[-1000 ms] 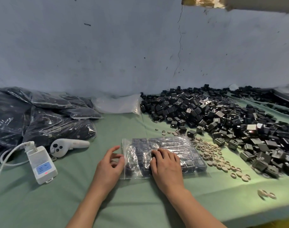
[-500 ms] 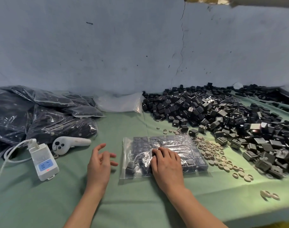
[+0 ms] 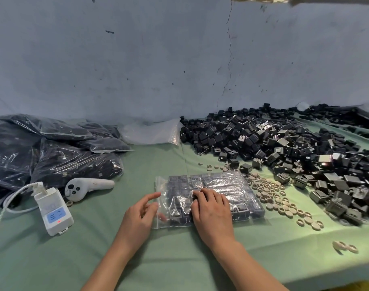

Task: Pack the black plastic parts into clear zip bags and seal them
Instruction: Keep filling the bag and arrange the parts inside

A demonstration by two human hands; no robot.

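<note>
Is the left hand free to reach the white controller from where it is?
Probably yes. The left hand is open at the bag's edge, and only bare green cloth lies between it and the controller.

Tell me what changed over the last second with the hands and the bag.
The left hand let go of the zip bag's open left edge, pulled away to the left, then came back; its fingers now touch that edge again. The right hand stayed pressed flat on the bag. The bag, the loose black parts and the beige rings did not move.
</note>
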